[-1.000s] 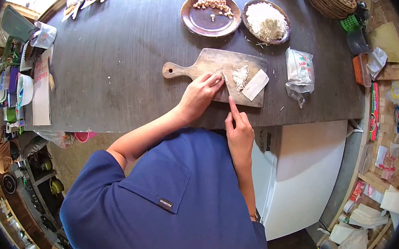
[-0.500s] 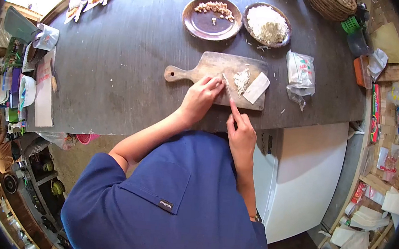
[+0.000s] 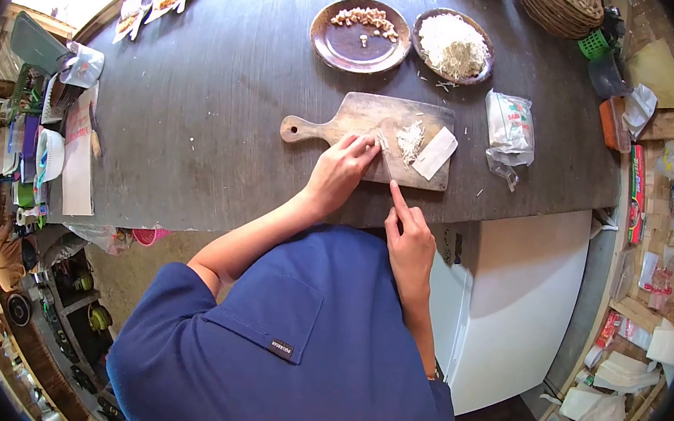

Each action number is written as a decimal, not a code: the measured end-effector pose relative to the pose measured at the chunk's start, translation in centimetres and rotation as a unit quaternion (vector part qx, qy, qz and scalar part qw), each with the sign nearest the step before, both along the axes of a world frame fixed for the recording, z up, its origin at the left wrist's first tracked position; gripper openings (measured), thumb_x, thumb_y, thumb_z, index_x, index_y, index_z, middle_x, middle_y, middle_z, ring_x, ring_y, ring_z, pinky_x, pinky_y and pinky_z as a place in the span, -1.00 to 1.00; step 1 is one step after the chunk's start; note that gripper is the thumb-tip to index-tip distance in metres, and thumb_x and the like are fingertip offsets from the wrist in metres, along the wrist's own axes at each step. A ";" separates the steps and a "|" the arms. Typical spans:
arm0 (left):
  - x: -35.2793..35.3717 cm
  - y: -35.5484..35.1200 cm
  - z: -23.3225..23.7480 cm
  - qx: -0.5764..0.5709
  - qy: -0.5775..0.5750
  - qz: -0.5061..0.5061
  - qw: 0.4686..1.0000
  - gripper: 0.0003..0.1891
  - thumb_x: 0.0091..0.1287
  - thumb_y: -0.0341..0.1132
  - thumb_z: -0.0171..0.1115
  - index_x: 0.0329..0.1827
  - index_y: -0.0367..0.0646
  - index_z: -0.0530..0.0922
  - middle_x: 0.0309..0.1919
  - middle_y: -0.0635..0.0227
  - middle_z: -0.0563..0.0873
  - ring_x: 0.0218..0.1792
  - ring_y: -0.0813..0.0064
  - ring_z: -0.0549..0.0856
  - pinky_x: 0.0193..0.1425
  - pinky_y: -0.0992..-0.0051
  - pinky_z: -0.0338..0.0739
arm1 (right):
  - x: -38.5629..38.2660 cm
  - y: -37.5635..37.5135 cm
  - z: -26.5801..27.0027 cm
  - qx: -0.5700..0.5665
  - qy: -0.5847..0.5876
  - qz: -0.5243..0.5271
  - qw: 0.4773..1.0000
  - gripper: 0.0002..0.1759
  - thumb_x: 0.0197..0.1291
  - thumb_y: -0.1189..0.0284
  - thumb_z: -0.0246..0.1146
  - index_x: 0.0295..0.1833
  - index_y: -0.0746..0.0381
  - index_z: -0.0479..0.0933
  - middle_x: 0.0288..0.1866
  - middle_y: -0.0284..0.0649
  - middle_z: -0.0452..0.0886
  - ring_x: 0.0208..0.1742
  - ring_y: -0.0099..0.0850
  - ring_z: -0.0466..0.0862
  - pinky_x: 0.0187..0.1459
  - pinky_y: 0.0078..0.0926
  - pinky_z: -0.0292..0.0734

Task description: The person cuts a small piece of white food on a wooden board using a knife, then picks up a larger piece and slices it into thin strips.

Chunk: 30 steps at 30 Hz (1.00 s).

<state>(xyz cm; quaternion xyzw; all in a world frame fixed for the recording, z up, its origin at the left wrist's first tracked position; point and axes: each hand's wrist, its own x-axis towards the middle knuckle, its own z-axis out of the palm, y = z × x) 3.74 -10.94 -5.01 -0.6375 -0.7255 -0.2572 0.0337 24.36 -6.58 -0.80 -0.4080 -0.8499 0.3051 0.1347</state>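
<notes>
On a wooden cutting board [image 3: 355, 111] with its handle to the left, my left hand [image 3: 341, 170] presses its bunched fingertips on a small pale piece, mostly hidden under them. My right hand [image 3: 410, 232] is closed round a knife [image 3: 387, 162], index finger stretched along it. The thin blade lies close beside my left fingertips; the handle is hidden in my palm. Just right of the blade is a small heap of thin white shreds [image 3: 410, 142]. A flat whitish slab [image 3: 436, 153] rests at the board's right side.
Behind the board stand a brown plate [image 3: 347, 56] of small tan pieces and a plate heaped with white shreds [image 3: 452, 47]. A plastic packet [image 3: 510, 123] lies to the right. Farther off are a wicker basket [image 3: 563, 7] and, at left, a cardboard sheet [image 3: 79, 161] with another knife.
My right hand has drawn the knife slightly back toward my body. My left hand stays pressed at the same place on the board. The whole view has shifted a little.
</notes>
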 end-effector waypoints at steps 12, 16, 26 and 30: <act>0.4 -0.1 0.0 -0.018 -0.005 0.011 1.000 -0.58 0.25 -0.47 0.28 0.19 -0.33 0.70 0.14 0.18 0.72 0.21 0.20 0.68 0.30 0.34 0.68 | 0.3 -0.4 0.3 -0.014 -0.013 -0.014 1.000 -0.40 0.52 0.34 0.29 0.61 -0.31 0.54 -0.23 -0.15 0.61 -0.32 -0.05 0.74 -0.21 -0.03 0.67; 0.5 -0.2 0.0 -0.002 -0.015 0.014 1.000 -0.59 0.26 -0.47 0.35 0.20 -0.27 0.70 0.10 0.26 0.72 0.13 0.23 0.70 0.23 0.34 0.69 | -0.5 0.2 0.0 -0.023 -0.012 -0.018 0.999 -0.40 0.52 0.35 0.28 0.60 -0.31 0.56 -0.24 -0.15 0.61 -0.32 -0.06 0.74 -0.20 -0.04 0.67; 0.2 0.0 0.1 0.007 -0.013 0.009 1.000 -0.61 0.27 -0.48 0.35 0.19 -0.27 0.71 0.07 0.24 0.72 0.08 0.19 0.71 0.20 0.32 0.70 | 0.0 -0.2 0.0 -0.023 -0.007 -0.014 1.000 -0.41 0.52 0.37 0.28 0.60 -0.28 0.56 -0.26 -0.15 0.60 -0.30 -0.09 0.74 -0.18 -0.06 0.67; 0.1 -0.1 0.0 -0.008 -0.014 0.002 1.000 -0.60 0.26 -0.47 0.34 0.19 -0.26 0.71 0.08 0.24 0.73 0.09 0.19 0.71 0.23 0.33 0.69 | -0.6 0.3 0.8 -0.031 0.003 -0.015 0.999 -0.40 0.52 0.36 0.28 0.61 -0.29 0.56 -0.25 -0.15 0.61 -0.30 -0.09 0.74 -0.17 -0.06 0.68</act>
